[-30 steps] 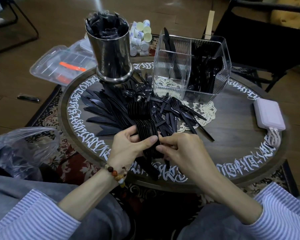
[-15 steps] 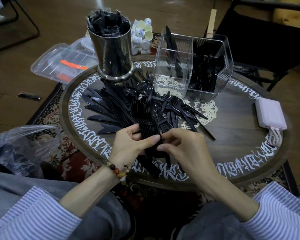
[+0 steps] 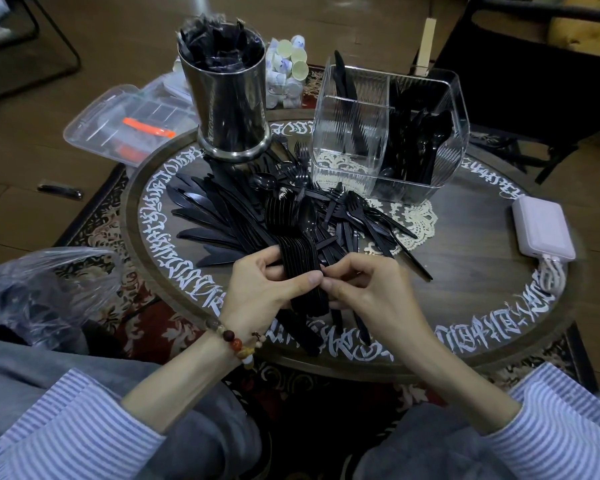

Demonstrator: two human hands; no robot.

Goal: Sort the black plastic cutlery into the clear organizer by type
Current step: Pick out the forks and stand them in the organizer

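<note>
Head view: left hand [image 3: 257, 289] grips stacked spoons [image 3: 298, 244]; right hand [image 3: 368, 289] pinches their handles.

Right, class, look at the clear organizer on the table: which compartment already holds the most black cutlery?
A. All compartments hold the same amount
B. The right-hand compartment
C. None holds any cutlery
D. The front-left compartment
B: the clear organizer's right-hand compartment is packed with black spoons, while the front-left one looks empty and the back-left holds only a few pieces.
</note>
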